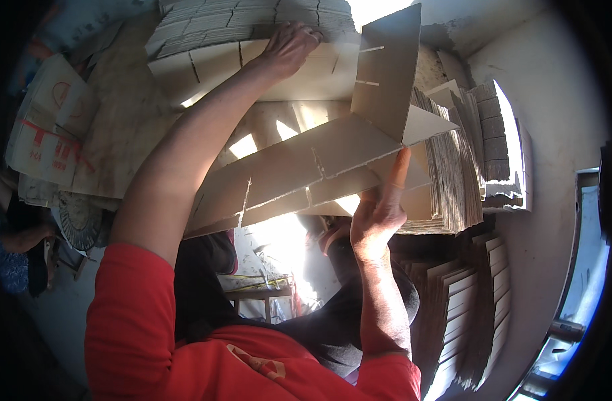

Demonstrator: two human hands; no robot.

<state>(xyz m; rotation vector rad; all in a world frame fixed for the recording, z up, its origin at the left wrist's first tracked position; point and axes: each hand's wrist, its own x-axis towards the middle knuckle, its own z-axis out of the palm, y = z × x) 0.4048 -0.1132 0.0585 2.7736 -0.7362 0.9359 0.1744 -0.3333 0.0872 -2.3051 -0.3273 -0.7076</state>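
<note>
My left hand (291,52) reaches to the far side, its fingers curled over the upper edge of a slotted cardboard strip (212,63). That strip stands at the front of a thick stack of slotted cardboard strips (252,15). With my right hand (378,217) I hold partly joined cardboard dividers, the index finger pointing up along them; the other fingertips are partly hidden. Two long slotted strips of the dividers (299,152) run side by side toward the left. Crossing them at the right end is an upright cardboard piece (387,67) with two slits.
A tall stack of cardboard sheets (456,174) stands close on the right, with more bundles (463,301) below it. Flattened cardboard with red print (52,134) lies at the left. A person's hand (28,237) shows at the far left edge.
</note>
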